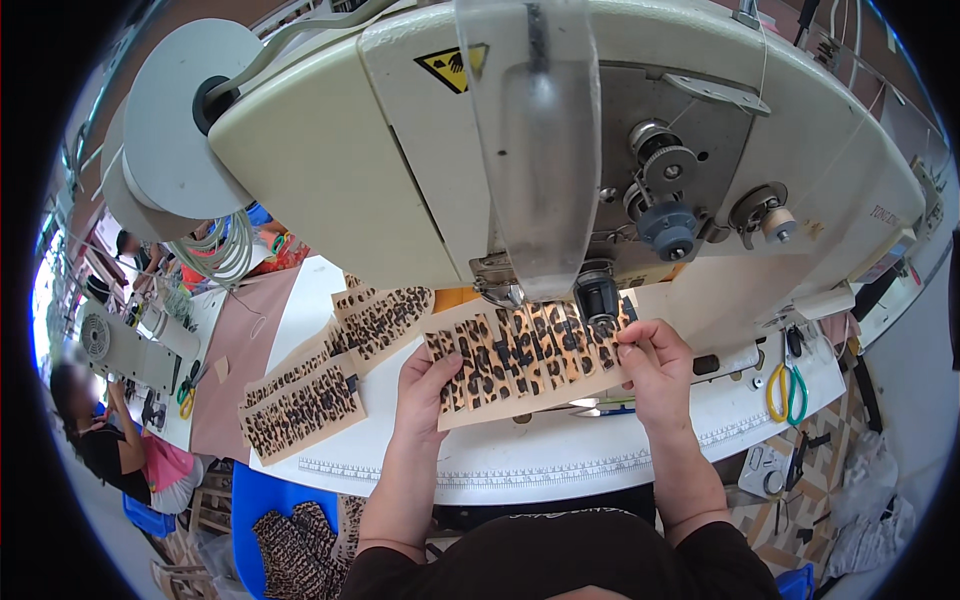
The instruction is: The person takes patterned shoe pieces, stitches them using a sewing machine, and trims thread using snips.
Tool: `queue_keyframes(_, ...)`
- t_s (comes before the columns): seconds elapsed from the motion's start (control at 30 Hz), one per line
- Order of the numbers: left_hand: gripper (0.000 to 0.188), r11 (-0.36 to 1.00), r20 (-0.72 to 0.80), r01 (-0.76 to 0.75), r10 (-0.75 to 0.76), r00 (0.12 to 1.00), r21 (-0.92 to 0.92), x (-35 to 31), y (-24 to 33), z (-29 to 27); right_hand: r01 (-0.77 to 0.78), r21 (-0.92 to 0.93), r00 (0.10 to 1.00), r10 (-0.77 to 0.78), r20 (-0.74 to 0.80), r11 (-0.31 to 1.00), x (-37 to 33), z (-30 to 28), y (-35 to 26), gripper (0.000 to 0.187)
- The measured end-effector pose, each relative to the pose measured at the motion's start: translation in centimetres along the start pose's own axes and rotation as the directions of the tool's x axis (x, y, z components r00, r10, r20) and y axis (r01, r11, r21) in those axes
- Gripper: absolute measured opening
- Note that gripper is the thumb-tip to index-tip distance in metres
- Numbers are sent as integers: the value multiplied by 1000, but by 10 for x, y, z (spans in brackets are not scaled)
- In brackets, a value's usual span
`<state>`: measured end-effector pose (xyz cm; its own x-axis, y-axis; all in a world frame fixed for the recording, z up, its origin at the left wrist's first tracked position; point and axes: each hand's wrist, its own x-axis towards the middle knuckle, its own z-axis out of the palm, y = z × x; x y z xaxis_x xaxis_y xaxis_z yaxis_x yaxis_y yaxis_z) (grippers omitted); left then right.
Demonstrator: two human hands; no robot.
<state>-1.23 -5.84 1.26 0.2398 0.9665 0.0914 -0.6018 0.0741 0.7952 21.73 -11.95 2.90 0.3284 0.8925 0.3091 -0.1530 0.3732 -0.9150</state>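
A tan paper sheet with a row of leopard-print fabric strips (525, 352) is stretched between my two hands, just below the needle area of a large cream sewing machine (320, 170). My left hand (425, 392) pinches its left end, thumb on top. At the right end, my right hand (655, 368) grips the edge between thumb and curled fingers. The sheet tilts slightly, its right side higher. The machine's dark presser part (597, 294) covers a bit of the upper edge. Similar leopard-print sheets (305, 410) lie overlapped on the white table left of my left hand.
A printed ruler strip (480, 472) runs along the table's front edge. Scissors with yellow and green handles (788, 390) lie at the right. A blue bin (250, 490) with leopard-print pieces stands below left. Another person (100, 430) sits at the far left.
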Motion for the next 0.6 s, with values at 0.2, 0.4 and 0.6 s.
queue_keyframes(0.2, 24, 999, 20, 25, -25, 999, 38, 9, 2, -6, -19, -2, 1000, 19, 2, 1000, -3, 1, 1, 9)
queue_keyframes(0.4, 23, 997, 20, 11, -13, 1000, 71, 13, 8, -3, -9, -16, 1000, 9, 11, 1000, -3, 1, 0, 8)
queue_keyframes(0.6, 18, 992, 64, 6, -14, 998, 123, 31, 19, -8, -25, 14, 998, 24, 52, 1000, 9, 0, 4, 7)
